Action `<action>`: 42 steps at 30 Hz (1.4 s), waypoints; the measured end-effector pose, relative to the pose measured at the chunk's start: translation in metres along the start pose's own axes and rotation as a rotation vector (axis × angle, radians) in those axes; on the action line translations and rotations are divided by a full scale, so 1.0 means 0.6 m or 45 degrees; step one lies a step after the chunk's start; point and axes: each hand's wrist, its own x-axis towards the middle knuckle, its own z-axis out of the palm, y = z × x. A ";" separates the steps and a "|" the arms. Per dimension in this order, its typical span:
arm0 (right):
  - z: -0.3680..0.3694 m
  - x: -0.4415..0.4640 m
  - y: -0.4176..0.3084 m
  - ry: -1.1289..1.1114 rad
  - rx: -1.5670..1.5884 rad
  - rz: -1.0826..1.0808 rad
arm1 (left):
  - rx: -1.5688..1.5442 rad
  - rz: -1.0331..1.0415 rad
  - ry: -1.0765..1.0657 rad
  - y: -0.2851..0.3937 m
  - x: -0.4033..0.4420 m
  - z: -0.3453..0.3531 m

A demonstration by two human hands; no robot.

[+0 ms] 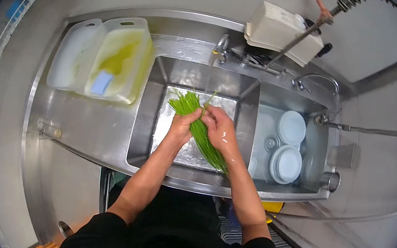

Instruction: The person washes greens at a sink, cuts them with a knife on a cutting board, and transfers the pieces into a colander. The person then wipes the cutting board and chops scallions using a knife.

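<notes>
A bunch of long thin green stalks, which look like chives, slants over the left sink basin. My left hand is closed round its upper part, with the thumb across the stalks. On the other side of the bunch, my right hand is wet and has its fingers bent in against a few stalks near the top. Its fingertips are partly hidden. From the faucet, a thin stream of water runs down behind the bunch.
In the right basin, filled with water, lie white plates. To the left, on the steel counter, stands a plastic tub with yellowish liquid and a blue sponge. A metal cup hangs at the right edge.
</notes>
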 end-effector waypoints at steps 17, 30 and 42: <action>-0.019 -0.038 -0.130 0.327 -0.873 0.048 | -0.178 -0.289 -0.346 -0.003 0.013 0.042; -0.072 -0.151 -0.177 0.319 -0.183 0.215 | -0.035 -0.336 -0.314 0.034 0.060 0.023; -0.069 -0.573 -0.034 0.905 -0.203 0.749 | 0.999 0.158 0.337 -0.064 0.206 -0.259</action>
